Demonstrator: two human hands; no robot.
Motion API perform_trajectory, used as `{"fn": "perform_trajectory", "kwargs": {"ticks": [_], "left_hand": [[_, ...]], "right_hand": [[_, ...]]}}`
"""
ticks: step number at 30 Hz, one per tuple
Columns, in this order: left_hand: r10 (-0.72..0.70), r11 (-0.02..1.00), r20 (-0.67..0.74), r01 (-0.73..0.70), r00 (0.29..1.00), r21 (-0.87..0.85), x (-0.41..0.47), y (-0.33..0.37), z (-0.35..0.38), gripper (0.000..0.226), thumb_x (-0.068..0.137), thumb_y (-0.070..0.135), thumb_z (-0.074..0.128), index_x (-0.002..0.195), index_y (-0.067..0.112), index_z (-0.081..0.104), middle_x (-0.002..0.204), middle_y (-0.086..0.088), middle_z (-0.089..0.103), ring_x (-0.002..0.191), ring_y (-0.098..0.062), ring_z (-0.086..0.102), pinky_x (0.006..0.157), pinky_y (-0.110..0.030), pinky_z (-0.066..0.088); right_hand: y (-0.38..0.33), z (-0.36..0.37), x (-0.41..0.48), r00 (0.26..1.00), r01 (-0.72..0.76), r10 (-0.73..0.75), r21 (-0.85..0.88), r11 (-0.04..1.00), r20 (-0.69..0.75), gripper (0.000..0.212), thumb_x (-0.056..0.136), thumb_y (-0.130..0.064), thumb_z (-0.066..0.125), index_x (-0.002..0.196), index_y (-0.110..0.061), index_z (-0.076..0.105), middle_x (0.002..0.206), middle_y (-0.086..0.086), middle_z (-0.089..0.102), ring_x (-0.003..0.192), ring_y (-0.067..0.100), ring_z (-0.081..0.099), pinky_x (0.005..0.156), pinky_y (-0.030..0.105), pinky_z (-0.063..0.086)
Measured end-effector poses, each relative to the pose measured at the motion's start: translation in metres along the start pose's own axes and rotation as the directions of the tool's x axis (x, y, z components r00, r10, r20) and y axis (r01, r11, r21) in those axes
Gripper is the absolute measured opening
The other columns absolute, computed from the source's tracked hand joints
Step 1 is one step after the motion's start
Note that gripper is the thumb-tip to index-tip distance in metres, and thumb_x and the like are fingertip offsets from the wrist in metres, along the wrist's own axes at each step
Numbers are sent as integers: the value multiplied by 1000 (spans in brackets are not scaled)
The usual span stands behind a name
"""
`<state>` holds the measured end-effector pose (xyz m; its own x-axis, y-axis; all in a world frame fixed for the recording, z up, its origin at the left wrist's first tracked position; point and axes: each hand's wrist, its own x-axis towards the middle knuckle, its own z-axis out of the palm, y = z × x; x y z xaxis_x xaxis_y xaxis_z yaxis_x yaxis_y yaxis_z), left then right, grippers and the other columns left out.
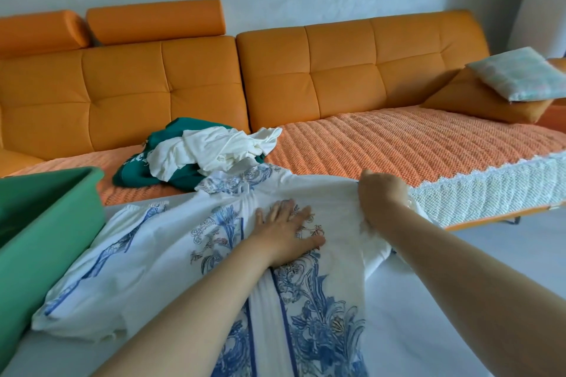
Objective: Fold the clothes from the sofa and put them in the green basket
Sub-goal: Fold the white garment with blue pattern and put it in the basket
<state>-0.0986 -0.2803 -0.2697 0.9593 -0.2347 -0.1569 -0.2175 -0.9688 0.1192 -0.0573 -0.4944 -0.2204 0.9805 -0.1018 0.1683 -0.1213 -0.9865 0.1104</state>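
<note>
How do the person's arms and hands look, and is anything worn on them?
Both arms are bare as far as the picture shows: no sleeve reaches the left forearm or the right forearm. The left hand and the right hand wear no gloves, and I see no ring, watch or bracelet.

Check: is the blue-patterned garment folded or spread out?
Spread out: the garment lies flat, left hand pressing its middle, right hand gripping an edge.

Only one view here: wide-angle cam on the person's head, tilted forward and down. It sits close over the white blue-printed fabric garment (pixel 171 242), and the long orange leather sofa (pixel 337 70) runs straight ahead, filling the frame side to side.
</note>
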Motion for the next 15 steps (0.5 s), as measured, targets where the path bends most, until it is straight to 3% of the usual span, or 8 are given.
{"fn": "perform_trajectory", "kwargs": {"ticks": [3, 5, 6, 8, 9, 12, 15], "left_hand": [[47, 999, 47, -47, 998, 5, 4, 2, -3, 89, 75, 91, 23, 152, 55, -2, 167, 4, -11, 152, -23, -17, 118, -60, -13], [78, 997, 30, -77, 997, -33, 4, 0, -6, 77, 85, 81, 27, 154, 51, 8, 168, 2, -1, 154, -22, -9, 119, -59, -8], [91, 990, -24, -93, 996, -110, 2, -2, -7, 66, 93, 70, 31, 153, 46, 21, 166, 1, 12, 154, -21, 4, 121, -58, -1], [62, 948, -198, -120, 978, -293, -6, -9, -10, 42, 101, 44, 38, 140, 32, 49, 147, 2, 47, 138, -21, 40, 118, -51, 25], [39, 955, -279, -118, 960, -273, -10, -16, -10, 36, 101, 35, 38, 133, 27, 53, 137, 4, 55, 130, -18, 48, 114, -47, 34], [-80, 996, -374, 64, 924, -54, -21, -48, -9, 43, 101, 34, 36, 142, 22, 41, 147, 2, 48, 137, -17, 40, 118, -48, 26], [-254, 965, -193, 234, 948, -122, -36, -83, -17, 60, 103, 50, 27, 158, 29, 13, 166, 1, 15, 152, -21, 11, 120, -53, 7]], "right_hand": [[-17, 4, -1, 926, 297, -314, -109, 949, -210, 41, 94, -18, 54, 134, -15, 46, 130, 8, 50, 118, 23, 47, 99, 36, 42], [-38, 6, -7, 857, 491, -463, 84, 867, -224, 44, 97, -19, 46, 141, -24, 46, 149, 8, 41, 135, 25, 37, 115, 44, 30], [-48, 6, -9, 850, 526, -503, 220, 821, -156, 44, 101, -26, 41, 145, -28, 43, 157, 7, 33, 144, 27, 29, 120, 47, 21], [-67, 9, -15, 838, 445, -538, 454, 772, 93, 52, 105, -48, 25, 155, -35, 26, 166, 5, 14, 152, 27, 14, 122, 50, 9], [-71, 15, -16, 817, 411, -546, 476, 777, 186, 58, 102, -58, 19, 157, -38, 15, 167, 4, 3, 153, 28, 6, 123, 52, 5], [-65, 31, -16, 824, 441, -504, 265, 858, 260, 71, 92, -75, 4, 155, -44, -6, 164, 1, -16, 152, 28, -12, 121, 58, -5], [-66, 24, -7, 872, 350, -384, 162, 922, 304, 67, 99, -62, 10, 157, -34, -7, 164, 10, -15, 152, 35, -7, 121, 59, -1]]}}
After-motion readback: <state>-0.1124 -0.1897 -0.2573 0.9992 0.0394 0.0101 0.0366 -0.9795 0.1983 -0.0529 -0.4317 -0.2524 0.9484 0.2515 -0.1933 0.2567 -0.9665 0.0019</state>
